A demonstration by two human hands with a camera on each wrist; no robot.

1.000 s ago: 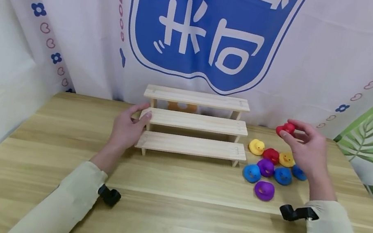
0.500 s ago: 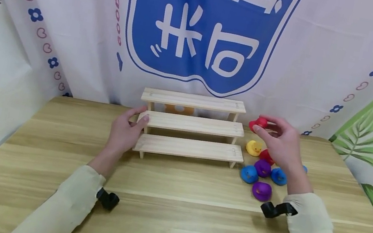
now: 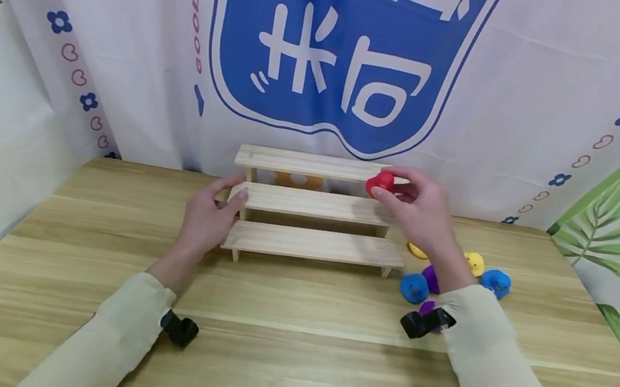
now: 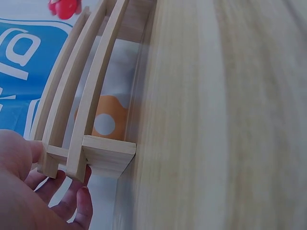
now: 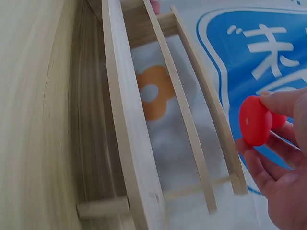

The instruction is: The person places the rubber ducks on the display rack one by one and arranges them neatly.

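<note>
A three-tier wooden display rack stands at the back of the table. My left hand grips the left end of its middle shelf; the left wrist view shows the thumb on the shelf and fingers curled behind it. My right hand pinches a red rubber duck between thumb and fingers, near the right end of the top shelf. The right wrist view shows the duck held just off the shelves, its flat underside facing the camera.
To the rack's right lie several rubber ducks, among them a blue one, another blue one and a yellow one. My right forearm partly covers a purple duck and others. A printed cloth hangs behind the wooden table.
My right hand has carried the red duck leftward, from above the duck group to the right end of the rack's top shelf. The left hand keeps its grip on the rack.
</note>
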